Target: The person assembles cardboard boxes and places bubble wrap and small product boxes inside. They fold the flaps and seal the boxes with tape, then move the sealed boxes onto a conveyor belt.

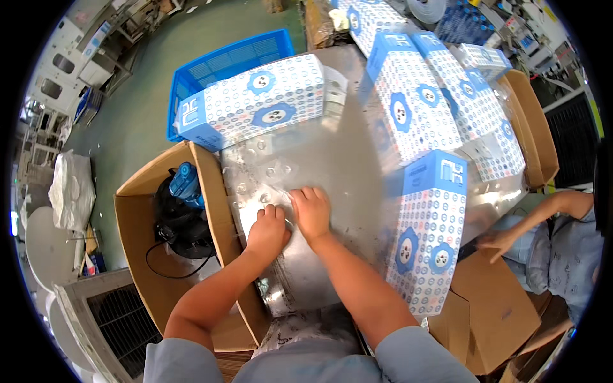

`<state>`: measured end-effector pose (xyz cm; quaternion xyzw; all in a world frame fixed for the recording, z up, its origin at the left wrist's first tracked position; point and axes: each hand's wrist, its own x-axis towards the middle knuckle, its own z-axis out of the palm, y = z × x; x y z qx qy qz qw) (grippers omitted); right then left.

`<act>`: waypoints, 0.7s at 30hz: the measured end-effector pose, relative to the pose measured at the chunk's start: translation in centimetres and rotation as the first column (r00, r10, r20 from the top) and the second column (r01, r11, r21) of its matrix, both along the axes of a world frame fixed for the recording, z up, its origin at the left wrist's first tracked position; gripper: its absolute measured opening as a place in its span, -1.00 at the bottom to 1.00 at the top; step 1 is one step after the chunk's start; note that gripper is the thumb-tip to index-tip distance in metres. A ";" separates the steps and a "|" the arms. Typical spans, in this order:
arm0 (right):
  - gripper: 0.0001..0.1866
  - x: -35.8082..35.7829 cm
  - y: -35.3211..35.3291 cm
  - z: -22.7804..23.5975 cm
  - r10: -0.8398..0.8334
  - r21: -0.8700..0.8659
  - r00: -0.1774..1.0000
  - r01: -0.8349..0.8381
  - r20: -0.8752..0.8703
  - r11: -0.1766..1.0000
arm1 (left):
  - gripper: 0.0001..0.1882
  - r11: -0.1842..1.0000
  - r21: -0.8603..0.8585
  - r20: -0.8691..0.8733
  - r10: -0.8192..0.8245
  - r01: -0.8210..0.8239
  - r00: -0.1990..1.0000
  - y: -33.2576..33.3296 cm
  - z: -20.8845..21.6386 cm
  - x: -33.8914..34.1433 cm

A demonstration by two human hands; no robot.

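Our left hand (268, 231) and right hand (311, 209) curl on clear plastic (258, 191); we cannot tell if they grip; hard pulling could tear it.

Before you: one smooth grey metal tabletop (348, 131), bearing bright patches of reflected light. Beyond its left edge: one dull green floor (131, 118), evenly lit. To your upper left: one white boxy machine cabinet (71, 48) with dark rounded windows. At your left: one bulky white bundle (71, 191); near it, one large pale round disc (46, 239). To your lower left: one pale-framed panel with a dark slatted grille (121, 316). At your far right: one black slatted panel (573, 124).
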<state>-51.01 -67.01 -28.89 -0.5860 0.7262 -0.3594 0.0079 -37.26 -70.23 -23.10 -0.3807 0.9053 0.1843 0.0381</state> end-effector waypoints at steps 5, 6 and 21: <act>-0.86 1.2 4.4 3.4 -0.402 0.282 0.803 0.302 0.440 0.911 | -0.70 0.985 0.086 -0.053 0.155 -0.150 0.987 2.1 1.9 -0.2; -0.83 1.6 5.7 4.6 -0.429 0.200 0.798 0.379 0.423 0.903 | -0.72 0.984 0.092 -0.062 0.161 -0.155 0.985 2.9 3.1 -0.2; -0.49 -3.3 57.1 7.9 -0.594 0.764 0.801 0.431 -0.079 0.479 | -0.22 0.522 0.085 -0.701 -0.574 0.849 0.424 33.2 13.7 -13.6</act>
